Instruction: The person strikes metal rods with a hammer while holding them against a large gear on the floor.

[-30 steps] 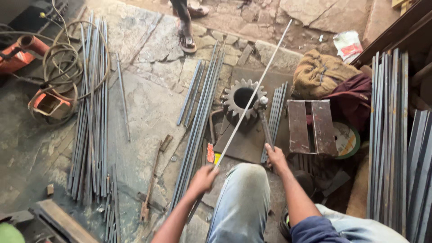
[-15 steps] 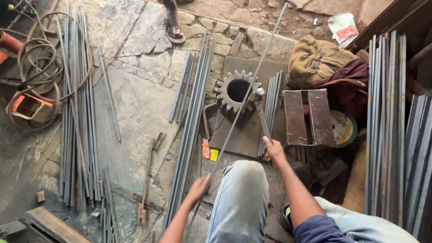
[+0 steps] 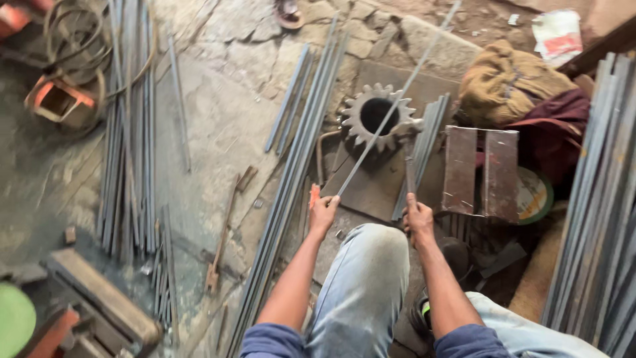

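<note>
— What have your hands got?
— My left hand (image 3: 322, 213) is clenched on the near end of one long thin steel rod (image 3: 397, 106), which runs up across the single toothed gear (image 3: 376, 118). My right hand (image 3: 417, 222) grips a short dark tool (image 3: 410, 178).
— Anything around them?
— Two rusty flat plates (image 3: 480, 171) just right, on the stone floor (image 3: 218, 126).

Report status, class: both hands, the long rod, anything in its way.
Left hand grips long rod at its near end. Right hand holds a short bar. Rod crosses over the gear; nothing else blocking.
</note>
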